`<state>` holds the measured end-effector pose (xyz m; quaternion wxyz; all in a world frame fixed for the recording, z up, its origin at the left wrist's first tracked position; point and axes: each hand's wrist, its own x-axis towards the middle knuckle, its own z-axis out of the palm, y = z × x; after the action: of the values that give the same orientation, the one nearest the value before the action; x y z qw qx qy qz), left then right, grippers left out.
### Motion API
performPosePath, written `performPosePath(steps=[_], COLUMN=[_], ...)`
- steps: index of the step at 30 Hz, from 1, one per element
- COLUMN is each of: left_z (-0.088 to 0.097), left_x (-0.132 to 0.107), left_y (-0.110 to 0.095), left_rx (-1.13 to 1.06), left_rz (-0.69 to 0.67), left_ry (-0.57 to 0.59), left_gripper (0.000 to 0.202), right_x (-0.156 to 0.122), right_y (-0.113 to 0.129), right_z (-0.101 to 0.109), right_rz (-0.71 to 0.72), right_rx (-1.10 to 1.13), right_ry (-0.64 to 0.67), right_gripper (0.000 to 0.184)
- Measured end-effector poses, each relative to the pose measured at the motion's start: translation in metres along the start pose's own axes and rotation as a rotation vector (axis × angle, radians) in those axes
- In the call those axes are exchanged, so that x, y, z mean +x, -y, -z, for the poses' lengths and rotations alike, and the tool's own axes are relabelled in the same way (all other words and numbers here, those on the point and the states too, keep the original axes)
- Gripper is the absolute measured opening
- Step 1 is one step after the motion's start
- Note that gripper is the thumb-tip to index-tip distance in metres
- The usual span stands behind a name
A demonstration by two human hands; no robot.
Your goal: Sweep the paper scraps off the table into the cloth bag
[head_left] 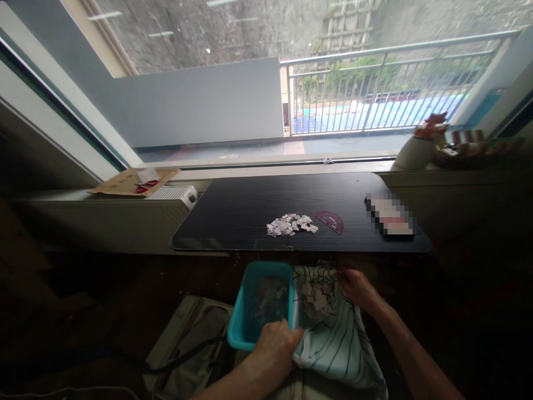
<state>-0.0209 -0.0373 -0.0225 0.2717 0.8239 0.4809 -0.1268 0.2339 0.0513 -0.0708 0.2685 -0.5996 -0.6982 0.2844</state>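
Observation:
My left hand [272, 350] grips the near rim of a teal plastic basket [245, 303] that holds small pale scraps. My right hand [356, 288] is closed on the edge of a striped light-green cloth [333, 344] spread over my lap. A heap of small paper pieces [317, 299] lies in the cloth, right beside the basket. On the black table [250, 211] in front sits another pile of small paper pieces [291, 224], with a dark red protractor [330, 220] next to it.
A blurred flat object [390, 216] lies at the table's right end. On the sill to the left are a brown envelope [129, 182] and a white device [175, 194]. A person's arm [418, 147] rests at the far right. A window with railing is behind.

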Motion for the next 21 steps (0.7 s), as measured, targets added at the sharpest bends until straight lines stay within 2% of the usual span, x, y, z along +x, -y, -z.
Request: performPosePath(steps=[5,8,10,14,21], left_z=[0.002,0.006,0.007,0.004,0.005], left_x=[-0.006,-0.01,-0.01,-0.004,-0.001], left_y=[0.008,0.013,0.015,0.015,0.012], left_rx=[0.049,0.088,0.098,0.082,0.095], left_rz=[-0.033,-0.05,-0.053,-0.095,-0.045], left_ry=[-0.061,-0.128,-0.133,-0.132,-0.148], left_gripper=[0.008,0.013,0.014,0.009,0.013], right_x=[0.001,0.002,0.004,0.01,0.015], right_y=[0.005,0.013,0.018,0.02,0.016], right_z=[0.004,0.01,0.014,0.015,0.019], right_rz=[0.04,0.086,0.13,0.112,0.101], right_rx=[-0.009,-0.055,-0.072,-0.113,-0.119], right_ry=[-0.033,-0.089,-0.1,-0.068,-0.013], right_gripper=[0.033,0.027,0.025,0.025,0.026])
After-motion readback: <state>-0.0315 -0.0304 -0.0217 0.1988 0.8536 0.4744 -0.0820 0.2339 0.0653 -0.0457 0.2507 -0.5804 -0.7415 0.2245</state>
